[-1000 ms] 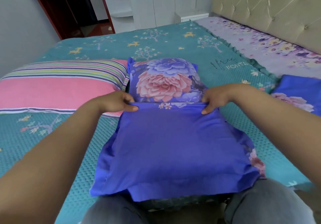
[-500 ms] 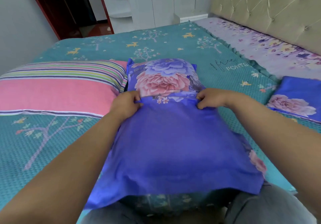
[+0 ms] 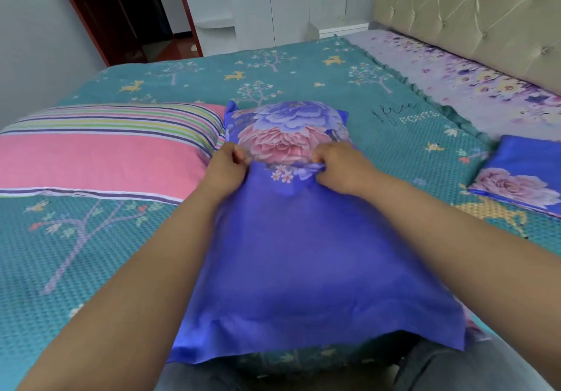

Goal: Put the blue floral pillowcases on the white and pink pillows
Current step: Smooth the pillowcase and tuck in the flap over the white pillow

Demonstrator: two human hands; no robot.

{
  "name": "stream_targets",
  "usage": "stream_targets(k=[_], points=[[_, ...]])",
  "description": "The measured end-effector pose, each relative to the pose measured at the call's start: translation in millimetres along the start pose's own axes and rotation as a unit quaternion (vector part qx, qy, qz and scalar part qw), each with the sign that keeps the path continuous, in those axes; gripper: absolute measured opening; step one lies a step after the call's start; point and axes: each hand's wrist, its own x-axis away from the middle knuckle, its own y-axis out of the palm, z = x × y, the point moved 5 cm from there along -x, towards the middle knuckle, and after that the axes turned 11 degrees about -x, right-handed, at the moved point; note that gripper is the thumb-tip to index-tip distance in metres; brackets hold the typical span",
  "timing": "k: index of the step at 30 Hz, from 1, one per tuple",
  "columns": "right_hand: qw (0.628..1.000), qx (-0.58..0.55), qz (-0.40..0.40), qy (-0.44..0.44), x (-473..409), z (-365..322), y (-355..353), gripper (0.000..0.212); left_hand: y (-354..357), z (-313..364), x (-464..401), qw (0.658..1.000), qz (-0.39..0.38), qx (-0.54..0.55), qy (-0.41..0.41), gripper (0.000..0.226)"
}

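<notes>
A pillow in a blue floral pillowcase point(image 3: 303, 257) lies lengthwise in front of me on the bed, its plain blue side up and its rose-printed end point(image 3: 285, 131) far from me. My left hand point(image 3: 226, 169) pinches the edge of the blue flap at its left. My right hand point(image 3: 340, 167) grips the same edge at its right, bunching the cloth. A pink pillow with coloured stripes point(image 3: 100, 153) lies to the left, uncovered. A second blue floral pillowcase point(image 3: 522, 175) lies flat at the right.
The bed has a teal quilted cover point(image 3: 91, 238) with trees and deer. A purple floral sheet point(image 3: 455, 71) runs along the tufted beige headboard point(image 3: 485, 11) on the right. White cupboards and a dark doorway point(image 3: 130, 11) stand beyond the bed. My knees are at the bottom edge.
Both hands have moved closer together and farther up the pillow, drawing the blue flap's edge over more of the rose-printed end.
</notes>
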Motion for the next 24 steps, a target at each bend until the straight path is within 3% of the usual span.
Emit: stream_targets(k=[3,4,7,10,14,15,17,19,21,24], points=[[0.98,-0.164,-0.108,-0.013,-5,-26,3,0.019,-2,12,5,0.99,-0.128,0.04,0.041,0.01],[0.98,-0.155,-0.126,-0.022,-7,-31,1,0.022,-5,15,6,0.985,-0.16,0.026,0.055,0.004],[0.987,-0.059,-0.145,-0.023,-13,-23,-7,0.028,-15,16,6,0.974,-0.201,-0.053,0.087,0.015],[0.986,0.057,-0.157,0.011,-14,6,-25,0.011,-19,14,3,0.961,-0.164,-0.193,0.115,0.02],[0.969,0.036,-0.233,0.077,3,26,-38,0.011,-20,20,11,0.932,-0.035,-0.319,0.168,0.021],[0.975,0.06,-0.199,0.079,4,28,-40,0.011,-20,23,15,0.917,0.008,-0.353,0.186,0.02],[0.987,0.134,-0.025,0.083,4,30,-46,0.016,-18,27,22,0.901,0.09,-0.385,0.178,0.018],[0.979,0.12,0.126,0.101,14,26,-43,0.023,-13,29,30,0.898,0.147,-0.386,0.153,0.014],[0.976,0.025,0.181,0.115,28,25,-24,0.024,-5,29,39,0.9,0.15,-0.387,0.133,0.012],[0.967,-0.09,0.212,0.11,55,22,3,0.018,4,24,55,0.93,0.115,-0.341,0.075,0.014]])
